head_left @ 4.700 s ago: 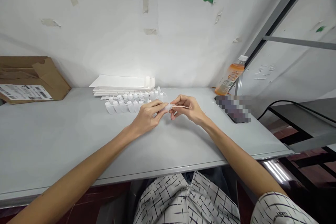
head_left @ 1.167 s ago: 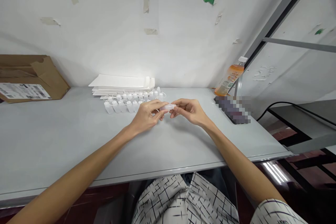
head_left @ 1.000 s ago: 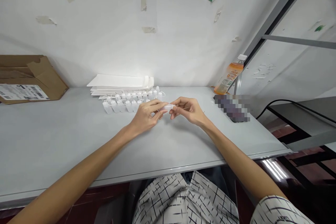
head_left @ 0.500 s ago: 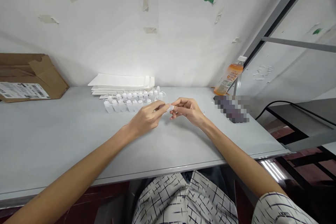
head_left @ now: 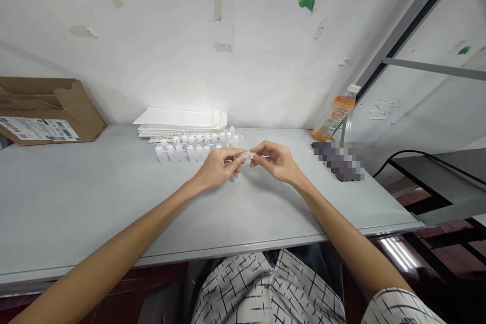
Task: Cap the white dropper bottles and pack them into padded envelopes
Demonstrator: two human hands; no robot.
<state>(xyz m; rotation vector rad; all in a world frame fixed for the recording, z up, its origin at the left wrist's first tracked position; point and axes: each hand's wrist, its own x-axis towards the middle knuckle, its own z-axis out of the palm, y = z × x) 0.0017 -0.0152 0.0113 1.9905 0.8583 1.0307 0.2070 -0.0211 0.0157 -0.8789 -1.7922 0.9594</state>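
Note:
Between my two hands, just above the table, is a small translucent dropper bottle (head_left: 248, 155), partly hidden by fingers. My left hand (head_left: 218, 168) pinches its left end between thumb and fingers. At its right end, the fingertips of my right hand (head_left: 279, 163) are closed; whether they grip the cap or the neck is too small to tell. Behind and left of my left hand, several similar dropper bottles (head_left: 172, 152) stand upright in rows, with little caps on thin straps. My left hand hides part of the front row.
White flat cardboard pieces (head_left: 178, 117) are stacked behind the bottles against the wall. A brown carton (head_left: 83, 116) sits far left. At the right stand an orange drink bottle (head_left: 336, 114) and a blurred-out flat object (head_left: 339, 162). The grey table (head_left: 243, 217) has its front edge near my body.
My left hand has turned, its thumb now lower along the small bottle and other fingers showing underneath. Both hands still hold the bottle end to end. The view has shifted slightly.

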